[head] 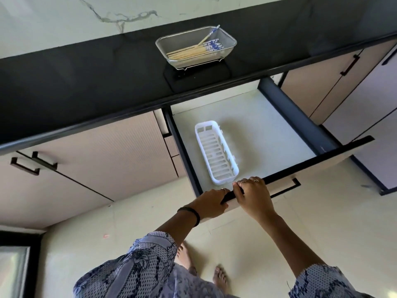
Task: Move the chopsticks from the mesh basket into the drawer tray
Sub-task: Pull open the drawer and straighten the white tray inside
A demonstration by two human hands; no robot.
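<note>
At twelve o'clock on the dark surface point(86, 82), chopsticks point(193, 50) lie in the basket point(227, 43). Below, the tray point(217, 151) sits in the drawer point(300, 164), whose front edge both the left hand point(209, 204) and right hand point(253, 195) grasp with curled fingers point(242, 183).

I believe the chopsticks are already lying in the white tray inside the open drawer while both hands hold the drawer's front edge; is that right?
Not quite. The head view shows the chopsticks lying in the mesh basket on the dark counter, not in the white tray, which holds nothing. The rest stands: the drawer is open, and the left hand and right hand both hold its front edge.
</note>
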